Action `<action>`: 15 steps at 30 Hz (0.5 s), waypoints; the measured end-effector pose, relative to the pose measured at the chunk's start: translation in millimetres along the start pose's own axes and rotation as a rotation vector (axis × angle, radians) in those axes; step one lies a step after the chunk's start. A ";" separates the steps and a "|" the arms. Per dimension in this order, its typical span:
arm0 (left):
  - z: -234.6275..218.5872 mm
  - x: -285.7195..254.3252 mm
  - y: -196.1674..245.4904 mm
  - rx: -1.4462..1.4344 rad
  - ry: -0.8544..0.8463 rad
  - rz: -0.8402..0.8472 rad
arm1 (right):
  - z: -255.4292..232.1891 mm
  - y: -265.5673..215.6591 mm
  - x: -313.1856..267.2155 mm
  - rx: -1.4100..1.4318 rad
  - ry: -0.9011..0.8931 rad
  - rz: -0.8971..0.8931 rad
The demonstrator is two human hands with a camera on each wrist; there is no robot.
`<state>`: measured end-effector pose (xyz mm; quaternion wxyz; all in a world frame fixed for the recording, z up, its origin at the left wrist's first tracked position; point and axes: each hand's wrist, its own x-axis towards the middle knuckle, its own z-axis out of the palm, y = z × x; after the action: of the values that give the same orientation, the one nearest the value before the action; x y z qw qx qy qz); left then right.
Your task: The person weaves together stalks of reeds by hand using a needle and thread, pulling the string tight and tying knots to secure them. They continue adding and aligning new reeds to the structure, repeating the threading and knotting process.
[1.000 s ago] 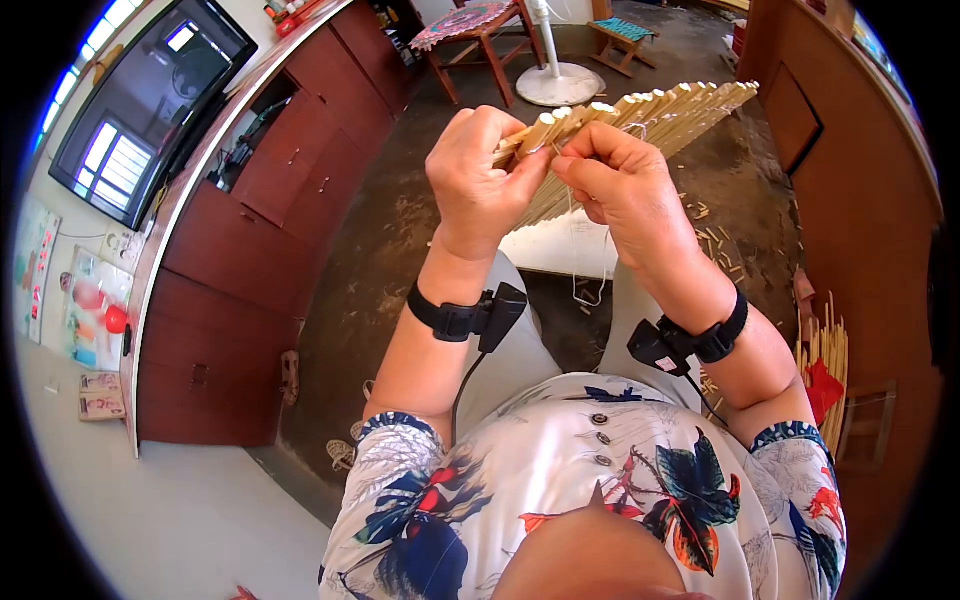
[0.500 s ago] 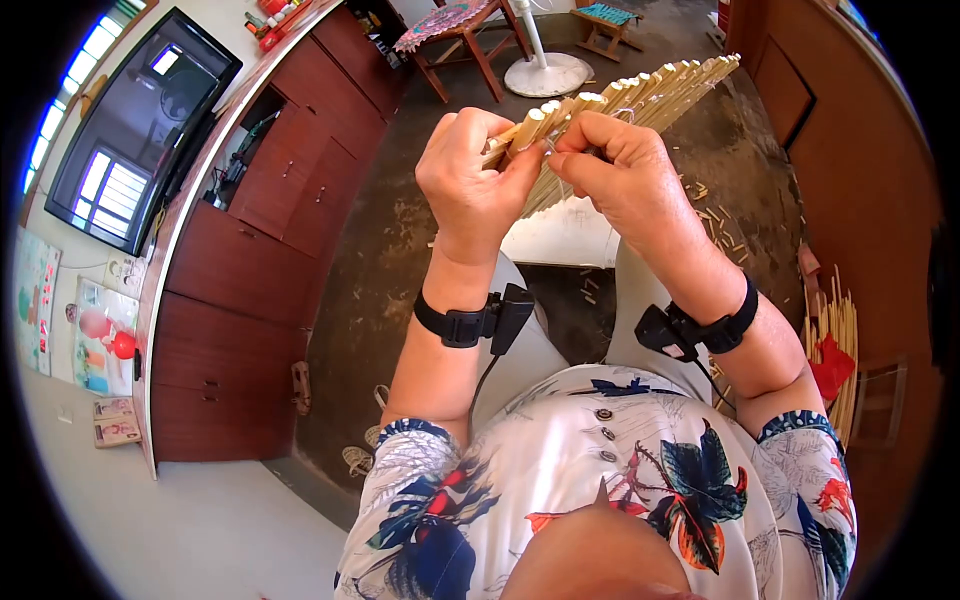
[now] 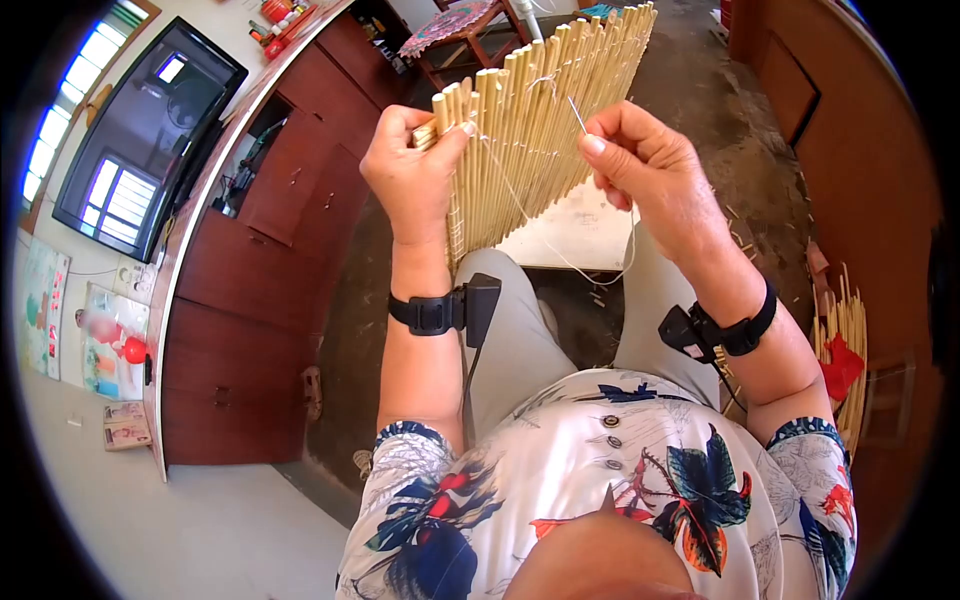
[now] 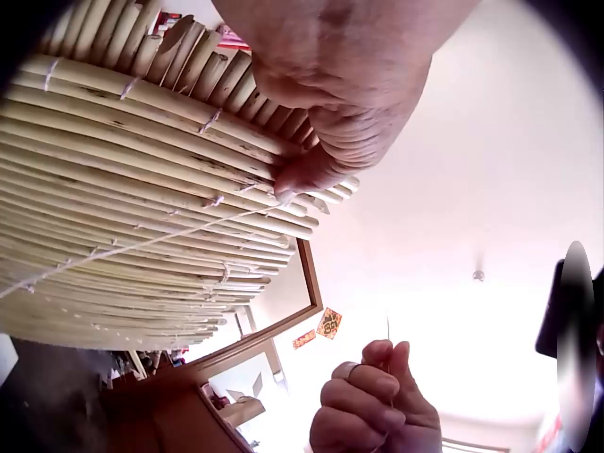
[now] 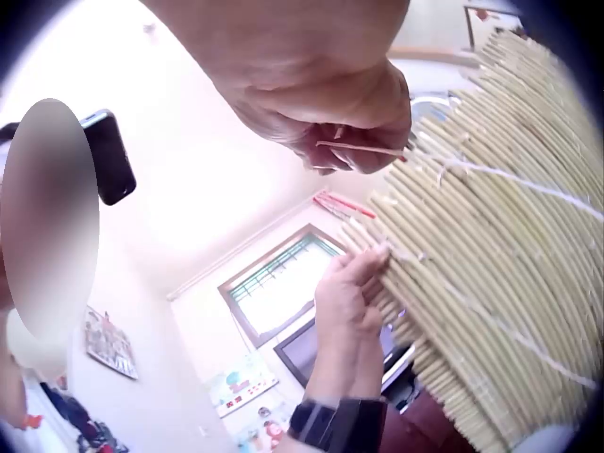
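A mat of pale reed sticks (image 3: 530, 140), bound side by side with white thread, stands upright over the person's knees. My left hand (image 3: 415, 190) grips its left end, the thumb pressed on the front of the outermost sticks near their tops. To the right of the mat's upper part, my right hand (image 3: 645, 175) pinches a thin needle (image 3: 576, 113) between thumb and index finger, point upward. A long white thread (image 3: 520, 208) runs from beside the left thumb, sags below the mat and rises to the right hand. Knotted stitches (image 4: 215, 201) show across the sticks in the left wrist view.
Behind the mat's lower edge lies a white board (image 3: 570, 235) near the knees. Loose reed sticks (image 3: 845, 320) with a red cloth (image 3: 843, 368) stand at the right. Dark red cabinets (image 3: 250, 290) line the left side, and a chair (image 3: 460, 35) is at the back.
The mat has been tilted upright so its front face shows. My left hand has moved left with it; my right hand has drawn away from the sticks, and the needle now shows.
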<state>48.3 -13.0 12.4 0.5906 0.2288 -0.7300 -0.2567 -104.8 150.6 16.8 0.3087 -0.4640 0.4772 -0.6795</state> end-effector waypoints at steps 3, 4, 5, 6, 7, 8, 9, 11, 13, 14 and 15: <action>1.6 3.7 3.3 0.002 0.006 -0.011 | 14.6 8.8 5.3 0.062 -0.065 -0.036; 0.5 4.5 7.2 -0.013 0.000 -0.024 | 19.1 2.2 6.4 0.009 -0.084 0.050; -0.9 5.2 5.9 -0.005 -0.001 -0.022 | 22.5 0.4 8.2 -0.043 -0.104 0.135; -2.0 6.2 2.8 -0.011 0.017 -0.017 | 24.7 7.8 14.4 -0.053 -0.115 0.120; -2.2 7.3 1.2 -0.016 0.032 -0.011 | 26.0 15.7 21.1 -0.042 -0.115 0.121; -2.0 7.5 1.7 -0.009 0.026 -0.009 | 26.4 22.8 27.8 -0.057 -0.162 0.114; -1.7 7.3 4.0 -0.023 0.037 -0.025 | 26.7 29.0 34.1 -0.073 -0.207 0.107; -0.3 5.8 4.5 -0.031 0.042 -0.044 | 27.7 42.1 43.8 -0.083 -0.221 0.065; -1.9 6.6 2.9 -0.004 0.034 -0.041 | 31.8 43.0 47.4 -0.096 -0.235 0.026; -2.5 6.8 2.9 0.001 0.030 -0.043 | 34.9 37.0 48.0 -0.128 -0.220 0.035; -2.4 6.5 3.1 -0.011 0.034 -0.049 | 36.8 33.4 48.5 -0.159 -0.205 0.044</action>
<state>49.3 -15.0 19.6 0.5976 0.2479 -0.7126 -0.2713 -89.9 83.6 6.0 0.3331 -0.5433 0.5056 -0.5815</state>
